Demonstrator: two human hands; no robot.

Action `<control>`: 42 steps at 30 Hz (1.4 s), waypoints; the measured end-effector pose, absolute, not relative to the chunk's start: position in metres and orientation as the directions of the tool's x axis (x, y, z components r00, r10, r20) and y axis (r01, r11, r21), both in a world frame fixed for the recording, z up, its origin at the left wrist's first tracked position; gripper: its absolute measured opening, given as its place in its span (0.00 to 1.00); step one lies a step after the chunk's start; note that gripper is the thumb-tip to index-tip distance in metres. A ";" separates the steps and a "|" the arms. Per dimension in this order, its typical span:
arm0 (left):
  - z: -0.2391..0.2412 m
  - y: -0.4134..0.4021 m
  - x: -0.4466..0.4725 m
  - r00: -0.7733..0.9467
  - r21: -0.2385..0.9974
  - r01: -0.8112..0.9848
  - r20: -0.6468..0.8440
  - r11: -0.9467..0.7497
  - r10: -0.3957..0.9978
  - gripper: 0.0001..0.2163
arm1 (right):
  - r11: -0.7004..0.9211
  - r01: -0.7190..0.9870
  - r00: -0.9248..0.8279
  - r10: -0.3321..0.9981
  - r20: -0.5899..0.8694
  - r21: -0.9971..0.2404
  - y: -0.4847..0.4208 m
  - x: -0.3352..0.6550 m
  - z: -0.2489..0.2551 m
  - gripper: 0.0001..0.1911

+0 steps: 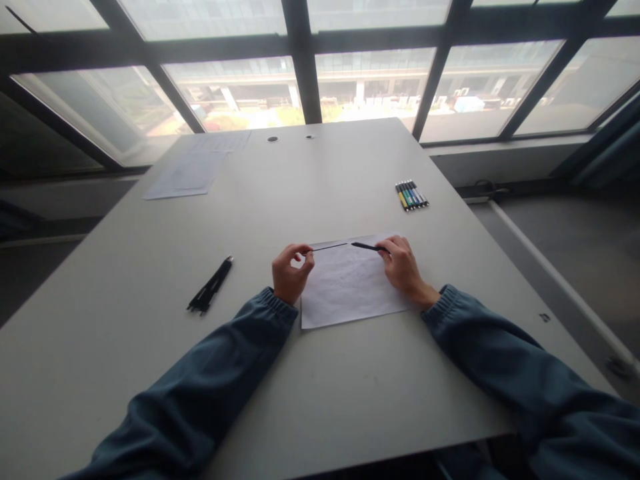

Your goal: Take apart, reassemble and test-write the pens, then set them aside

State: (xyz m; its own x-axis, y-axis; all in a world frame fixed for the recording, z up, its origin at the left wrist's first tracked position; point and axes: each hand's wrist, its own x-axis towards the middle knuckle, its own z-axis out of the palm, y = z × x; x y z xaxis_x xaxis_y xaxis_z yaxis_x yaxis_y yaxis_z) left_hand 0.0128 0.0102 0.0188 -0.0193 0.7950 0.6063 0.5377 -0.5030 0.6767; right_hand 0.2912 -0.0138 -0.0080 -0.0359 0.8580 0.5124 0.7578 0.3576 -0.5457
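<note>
My left hand [291, 272] is closed in a pinch on a thin dark pen refill [331, 247], which points right. Opposite it, my right hand [401, 268] grips a thicker black pen barrel [366, 247], its free end turned left. A small gap separates the tips of the two parts. Both are held over a white sheet of paper [345, 303] with faint marks on it. To the left of my left hand, several black pens [211, 287] lie in a bundle on the table.
A row of several coloured pens [411, 195] lies farther back on the right of the white table [310, 393]. Papers [183, 170] are at the far left, and round holes [272, 139] sit near the back edge. Windows [375, 73] rise behind.
</note>
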 end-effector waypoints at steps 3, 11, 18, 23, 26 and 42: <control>0.019 0.011 0.012 -0.036 0.691 0.536 0.592 -0.485 0.805 0.03 | 0.350 0.755 -0.018 0.856 0.516 -0.554 -0.014 0.292 -0.007 0.11; 0.015 0.012 0.011 -0.021 0.694 0.521 0.591 -0.496 0.806 0.03 | 0.351 0.756 -0.019 0.856 0.517 -0.553 -0.014 0.291 -0.006 0.11; 0.017 0.012 0.011 -0.036 0.684 0.535 0.606 -0.497 0.795 0.03 | 0.334 0.774 -0.019 0.861 0.508 -0.537 -0.015 0.290 -0.004 0.12; 0.016 0.011 0.010 -0.033 0.702 0.516 0.589 -0.491 0.807 0.04 | 0.318 0.795 -0.018 0.864 0.504 -0.517 -0.015 0.289 -0.004 0.11; 0.015 0.012 0.010 -0.028 0.703 0.519 0.583 -0.486 0.812 0.04 | 0.320 0.805 -0.025 0.859 0.511 -0.500 -0.016 0.289 -0.002 0.11; 0.018 0.010 0.012 0.073 0.614 0.536 0.650 -0.579 0.756 0.03 | 0.360 0.866 -0.112 0.816 0.567 -0.346 -0.019 0.288 0.005 0.10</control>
